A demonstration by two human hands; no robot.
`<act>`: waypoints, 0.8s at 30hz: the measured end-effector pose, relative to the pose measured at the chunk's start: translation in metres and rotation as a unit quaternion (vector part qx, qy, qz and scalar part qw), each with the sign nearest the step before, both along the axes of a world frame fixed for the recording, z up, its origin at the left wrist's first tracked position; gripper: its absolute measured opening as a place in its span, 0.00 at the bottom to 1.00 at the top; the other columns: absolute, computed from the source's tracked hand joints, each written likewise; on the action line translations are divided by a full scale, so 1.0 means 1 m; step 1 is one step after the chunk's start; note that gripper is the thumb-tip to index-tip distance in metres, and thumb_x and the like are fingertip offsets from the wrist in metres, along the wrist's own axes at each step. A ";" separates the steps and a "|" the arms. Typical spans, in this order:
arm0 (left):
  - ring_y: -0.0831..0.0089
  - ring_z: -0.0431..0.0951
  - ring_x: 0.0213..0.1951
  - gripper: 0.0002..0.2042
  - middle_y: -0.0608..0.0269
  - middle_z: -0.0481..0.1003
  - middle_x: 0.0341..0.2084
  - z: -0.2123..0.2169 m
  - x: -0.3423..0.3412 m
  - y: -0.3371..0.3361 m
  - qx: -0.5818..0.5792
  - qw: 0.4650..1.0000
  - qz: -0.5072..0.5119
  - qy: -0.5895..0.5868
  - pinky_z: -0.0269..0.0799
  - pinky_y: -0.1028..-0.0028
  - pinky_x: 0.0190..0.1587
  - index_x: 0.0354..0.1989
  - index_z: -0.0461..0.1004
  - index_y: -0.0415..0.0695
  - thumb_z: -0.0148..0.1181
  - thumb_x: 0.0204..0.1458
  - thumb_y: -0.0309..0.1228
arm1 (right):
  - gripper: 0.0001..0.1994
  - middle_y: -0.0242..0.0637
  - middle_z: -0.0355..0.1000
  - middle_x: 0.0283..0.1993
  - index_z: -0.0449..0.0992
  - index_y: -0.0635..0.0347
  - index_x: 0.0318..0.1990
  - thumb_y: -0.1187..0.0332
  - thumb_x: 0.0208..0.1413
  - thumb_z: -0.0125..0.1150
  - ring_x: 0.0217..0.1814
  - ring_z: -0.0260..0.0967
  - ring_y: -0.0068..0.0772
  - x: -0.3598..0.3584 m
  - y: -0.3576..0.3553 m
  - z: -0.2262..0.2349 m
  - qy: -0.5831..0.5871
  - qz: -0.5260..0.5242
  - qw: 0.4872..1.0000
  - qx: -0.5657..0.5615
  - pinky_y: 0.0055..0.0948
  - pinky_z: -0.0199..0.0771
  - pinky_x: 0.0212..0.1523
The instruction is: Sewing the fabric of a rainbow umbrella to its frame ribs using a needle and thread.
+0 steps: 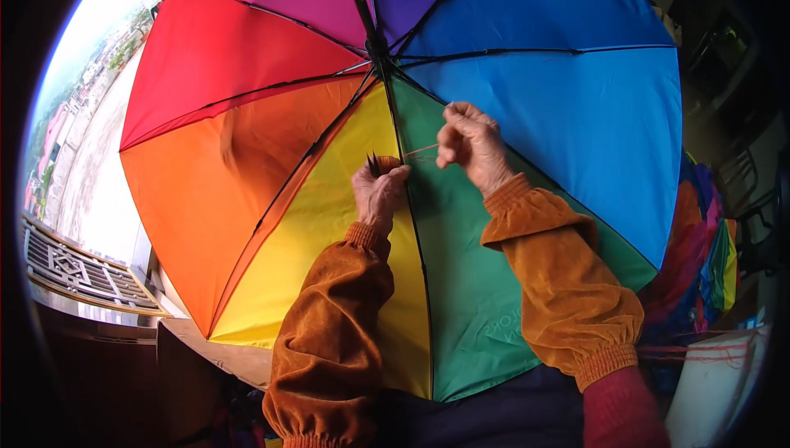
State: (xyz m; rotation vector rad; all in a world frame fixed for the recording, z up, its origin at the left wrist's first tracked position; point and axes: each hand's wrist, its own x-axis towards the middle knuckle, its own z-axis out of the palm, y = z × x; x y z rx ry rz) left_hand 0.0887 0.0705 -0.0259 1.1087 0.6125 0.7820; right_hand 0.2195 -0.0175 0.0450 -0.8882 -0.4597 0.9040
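Note:
An open umbrella fills the middle, its inside facing me, with panels in rainbow colours and thin black ribs meeting at a dark central shaft. My left hand is closed in a pinch on the rib and seam between the yellow and green panels. Two dark pointed tips stick up from that hand, beside an orange band at its fingers; the rest of that tool is hidden. To the right, over the green panel, my right hand pinches a thread drawn taut from the seam. Whether it also holds a needle cannot be seen.
A bundle of colourful folded fabric lies at the right. Reddish threads stretch near a pale surface at lower right. On the left are a metal railing and a bright outdoor view. A brown board edge shows below the umbrella.

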 end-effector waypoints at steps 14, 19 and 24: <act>0.86 0.58 0.11 0.07 0.73 0.64 0.11 0.009 -0.010 0.004 -0.002 0.999 -0.044 0.018 0.50 0.84 0.13 0.20 0.69 0.43 0.59 0.44 0.31 | 0.05 0.31 0.64 0.19 0.71 0.65 0.33 0.73 0.50 0.52 0.15 0.59 0.18 0.072 -0.062 0.025 -0.283 -0.139 0.941 -0.127 0.18 0.65 0.19; 0.85 0.57 0.09 0.08 0.73 0.64 0.11 0.022 -0.015 0.002 -0.051 0.995 -0.024 0.080 0.47 0.84 0.10 0.22 0.69 0.44 0.54 0.48 0.34 | 0.05 0.29 0.64 0.18 0.70 0.66 0.23 0.73 0.45 0.53 0.16 0.62 0.17 0.013 0.015 -0.036 -0.646 -0.044 0.746 -0.157 0.23 0.62 0.18; 0.84 0.58 0.09 0.08 0.72 0.63 0.11 0.020 -0.010 0.004 -0.089 0.992 -0.025 0.090 0.48 0.84 0.10 0.23 0.69 0.44 0.51 0.50 0.33 | 0.07 0.30 0.57 0.15 0.64 0.58 0.15 0.75 0.42 0.51 0.19 0.63 0.24 0.007 0.038 -0.082 -0.697 0.010 0.698 -0.165 0.26 0.61 0.21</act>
